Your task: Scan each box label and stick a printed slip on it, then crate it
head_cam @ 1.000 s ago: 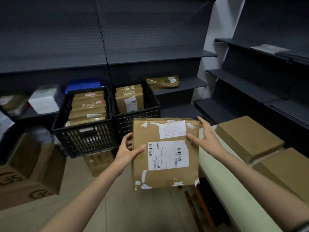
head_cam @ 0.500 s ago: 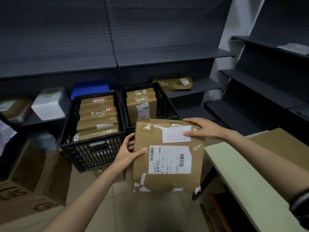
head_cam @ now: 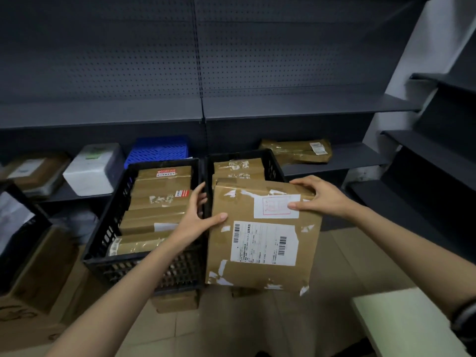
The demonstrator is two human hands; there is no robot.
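Two black plastic lattice crates stand side by side on the floor below the dark metal shelving (head_cam: 309,106): the left crate (head_cam: 108,258) is packed with brown taped parcels standing on edge, and the right crate (head_cam: 273,161) shows only one or two such parcels at its far end. Between them, the left hand (head_cam: 192,222) grips the left edge of a flat brown cardboard box (head_cam: 262,238), thumb laid across its face and fingers curled behind. This box is held upright over the near part of the right crate, its face toward the camera, carrying a white barcoded shipping label (head_cam: 264,243) and above it a white printed slip with a red stamp (head_cam: 277,206). Further right, the right hand (head_cam: 319,195) clasps the top right corner, fingers hooked over the upper edge and thumb resting on the slip. Both hands are about equally near the crate, which lies straight ahead and below, so the move to come is judged a downward slide, keeping the box's broad face parallel to the parcels already standing there. At the lower right, a pale green table (head_cam: 401,328) edge juts in.
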